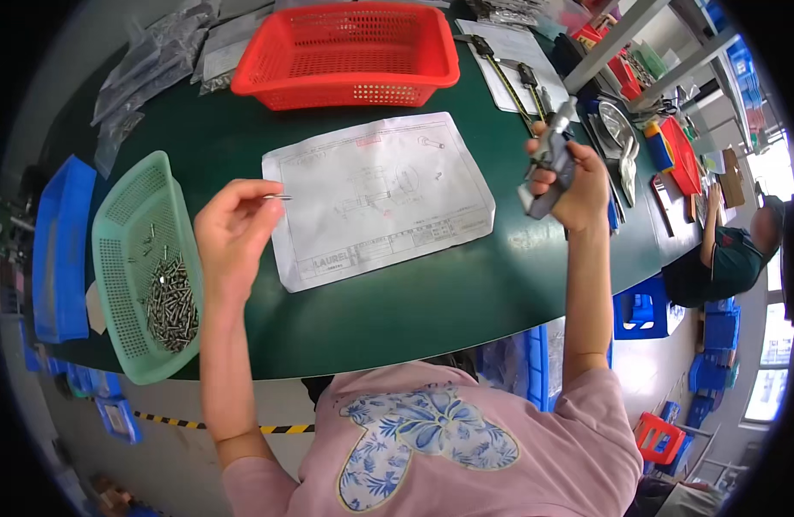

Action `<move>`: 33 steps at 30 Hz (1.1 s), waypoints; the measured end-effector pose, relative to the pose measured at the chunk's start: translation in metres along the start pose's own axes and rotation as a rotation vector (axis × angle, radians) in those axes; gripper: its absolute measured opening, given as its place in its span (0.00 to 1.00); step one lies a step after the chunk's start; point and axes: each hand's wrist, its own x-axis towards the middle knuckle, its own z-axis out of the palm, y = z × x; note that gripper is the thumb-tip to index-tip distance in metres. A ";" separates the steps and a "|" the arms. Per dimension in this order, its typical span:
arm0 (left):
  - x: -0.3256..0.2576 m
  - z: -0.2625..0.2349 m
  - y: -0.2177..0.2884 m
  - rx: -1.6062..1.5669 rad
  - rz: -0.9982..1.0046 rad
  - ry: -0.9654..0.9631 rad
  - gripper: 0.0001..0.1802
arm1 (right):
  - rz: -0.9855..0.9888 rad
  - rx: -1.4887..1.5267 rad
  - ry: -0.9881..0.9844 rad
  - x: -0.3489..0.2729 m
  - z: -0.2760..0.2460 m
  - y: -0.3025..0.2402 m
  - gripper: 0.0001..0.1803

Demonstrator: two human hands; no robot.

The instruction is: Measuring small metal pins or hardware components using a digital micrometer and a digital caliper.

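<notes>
My left hand [231,233] is raised above the table's left part, pinching a small metal screw [280,197] between thumb and fingertips, close to the left edge of a paper drawing [388,220]. My right hand [586,194] is wrapped round a grey micrometer [549,164], held up past the drawing's right edge with its thimble pointing away from me. Left of my left hand stands a pale green basket [128,340] with a heap of small metal screws [171,302] at its near end.
A red basket [345,93] stands behind the drawing. Calipers [500,82] lie on papers at the back right. A blue bin [61,258] is at the far left, plastic bags [156,69] behind it. Another person [728,258] sits at the right, beyond tools [621,146].
</notes>
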 end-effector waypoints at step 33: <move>-0.025 0.063 -0.048 -0.155 -0.152 -0.190 0.04 | 0.004 -0.260 -0.044 0.004 0.019 0.104 0.30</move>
